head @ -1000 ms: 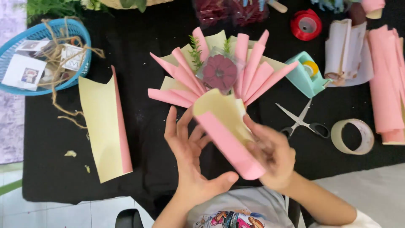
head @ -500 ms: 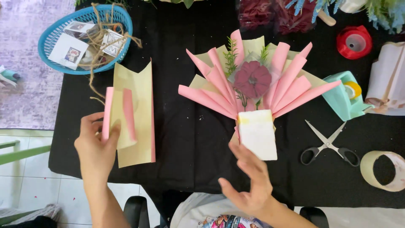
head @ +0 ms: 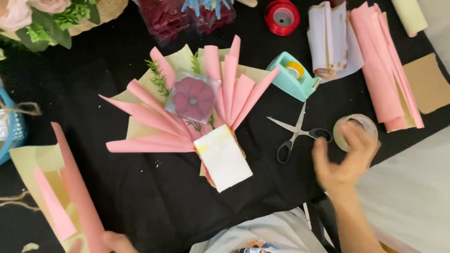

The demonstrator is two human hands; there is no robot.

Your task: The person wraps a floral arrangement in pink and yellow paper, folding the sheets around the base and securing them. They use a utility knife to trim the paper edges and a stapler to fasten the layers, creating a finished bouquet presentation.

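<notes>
On the black tablecloth point(head: 140, 197), seen from the head camera, the person's right hand point(head: 344, 161) hovers blurred over a clear tape roll point(head: 357, 131), fingers spread and partly bent, the fingertips overlapping the roll's near edge; whether they actually grip it cannot be told. Just left of that hand lie black-handled scissors point(head: 295, 133), blades pointing up toward a mint-green tape dispenser point(head: 293, 77).

At the bottom left edge, only part of the left hand point(head: 117, 242) shows, resting against the lower end of a cream-and-pink folded paper sheet point(head: 61, 187); its fingers are mostly out of view, so how they stand cannot be told.

Between the hands sits a fan of pink and cream paper folds point(head: 187, 112), with a dark pink flower in clear wrap point(head: 193, 99) and green sprigs laid on it, and a white block point(head: 224, 159) at its base. Rolled pink sheets point(head: 384, 70) lie at the upper right, a red tape roll point(head: 282, 18) at the top, and a blue basket point(head: 14, 131) at the left edge.
</notes>
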